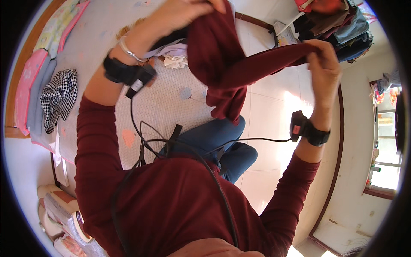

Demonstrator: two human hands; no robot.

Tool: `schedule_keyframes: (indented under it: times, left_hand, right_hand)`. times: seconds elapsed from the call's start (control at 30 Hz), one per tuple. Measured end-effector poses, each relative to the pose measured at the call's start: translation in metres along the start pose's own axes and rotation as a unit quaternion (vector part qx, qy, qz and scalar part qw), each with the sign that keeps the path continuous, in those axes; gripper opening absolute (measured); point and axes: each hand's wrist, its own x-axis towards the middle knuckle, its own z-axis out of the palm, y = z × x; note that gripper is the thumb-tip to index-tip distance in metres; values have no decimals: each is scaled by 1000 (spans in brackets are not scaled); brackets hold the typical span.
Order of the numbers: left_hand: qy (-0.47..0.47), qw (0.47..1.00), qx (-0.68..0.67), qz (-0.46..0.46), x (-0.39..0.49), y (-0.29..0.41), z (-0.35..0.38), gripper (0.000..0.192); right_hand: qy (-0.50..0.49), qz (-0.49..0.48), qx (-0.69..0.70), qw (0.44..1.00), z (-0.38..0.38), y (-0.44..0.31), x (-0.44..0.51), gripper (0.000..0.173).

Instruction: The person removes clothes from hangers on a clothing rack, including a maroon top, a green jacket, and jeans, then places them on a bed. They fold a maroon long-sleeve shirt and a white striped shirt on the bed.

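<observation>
A dark red cloth garment (218, 51) hangs in the air before me, stretched between both hands. My left hand (196, 9), at the top, is closed on its upper edge; a silver bangle and a black wrist device are on that arm. My right hand (324, 69) grips a long narrow part of it, perhaps a sleeve, further right. Its lower folds hang over my knee in blue jeans (205, 131). Some fingers are blurred. White and lilac cloths (175, 57) lie behind it on the bed (160, 93).
A black-and-white checked cloth (59, 98) lies at the bed's left, beside folded pink and grey bedding (32, 93). Clothes (346, 32) hang at the upper right. Black cables (179, 140) run across my lap between the wrist devices. A tiled floor (263, 109) lies right of the bed.
</observation>
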Motion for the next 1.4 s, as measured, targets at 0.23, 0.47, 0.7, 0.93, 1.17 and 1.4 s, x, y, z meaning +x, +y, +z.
schedule_keyframes:
  times: [0.23, 0.47, 0.7, 0.93, 1.17, 1.4]
  left_hand:
    - [220, 966, 109, -79, -103, -5, -92, 29]
    - [282, 793, 515, -164, -193, 32, -152, 26]
    - [305, 881, 341, -121, -266, 52, -199, 35]
    - [320, 900, 137, -261, -240, -27, -210, 23]
    - [403, 838, -221, -294, -253, -180, -177, 18]
    - [243, 746, -177, -595, -417, -224, -47, 52]
  right_hand:
    - [167, 100, 118, 974, -20, 31, 14, 15]
    - [92, 126, 159, 975, -3, 32, 8, 19]
    - [156, 99, 216, 959, -16, 56, 34, 21]
    - [-91, 193, 468, 858, 64, 129, 96, 20]
    - [-1, 260, 503, 824, 227, 192, 37, 24]
    - [-389, 192, 68, 899, 266, 176, -159, 20]
